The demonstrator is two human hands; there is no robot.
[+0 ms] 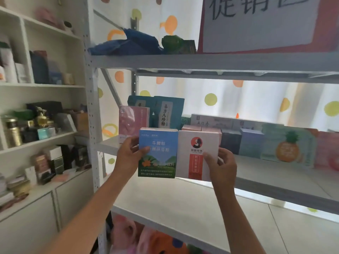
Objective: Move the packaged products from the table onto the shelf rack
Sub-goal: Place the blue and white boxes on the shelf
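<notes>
Fingers (145, 150) of the left hand (128, 156) pinched the blue-and-green cardboard box (158, 153); the right hand (222, 165) gripped the white-and-red cardboard box (197, 154) just before the grey metal shelf rack (275, 173); either might snag its lip.

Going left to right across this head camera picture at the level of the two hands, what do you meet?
left hand → blue box → white box with red label → right hand → pineapple package on the shelf rack

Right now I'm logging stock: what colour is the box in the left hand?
Blue box with green hills and an orange flower, seen in the head view.
</notes>
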